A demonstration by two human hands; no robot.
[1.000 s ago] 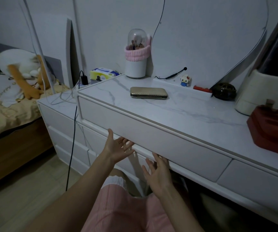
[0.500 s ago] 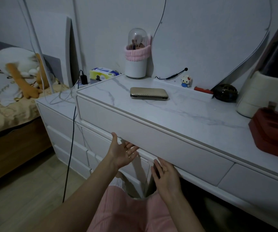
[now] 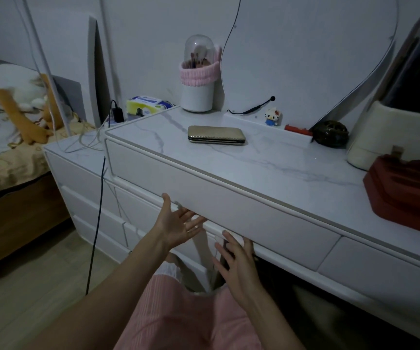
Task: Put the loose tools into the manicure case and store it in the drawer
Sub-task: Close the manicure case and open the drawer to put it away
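Observation:
The gold manicure case [image 3: 216, 135] lies closed and flat on the white marble dresser top [image 3: 267, 162]. No loose tools show. The wide drawer front [image 3: 216, 203] below the top edge is closed. My left hand [image 3: 178, 223] is open, palm up, with its fingertips at the drawer's lower edge. My right hand [image 3: 236, 263] is open too, fingers spread, just under that same edge and a little to the right. Neither hand holds anything.
A brush holder with a pink band [image 3: 199, 79], a small cat figure [image 3: 273, 116], a dark round object [image 3: 330, 133], a cream base [image 3: 380, 137] and a red box [image 3: 406, 190] stand on the top. A lower chest [image 3: 77, 173] with cables and a bed [image 3: 7, 152] lie left.
Both hands have risen toward the drawer's lower edge; the left hand's fingertips now reach it. The view has tilted slightly. The case has not moved.

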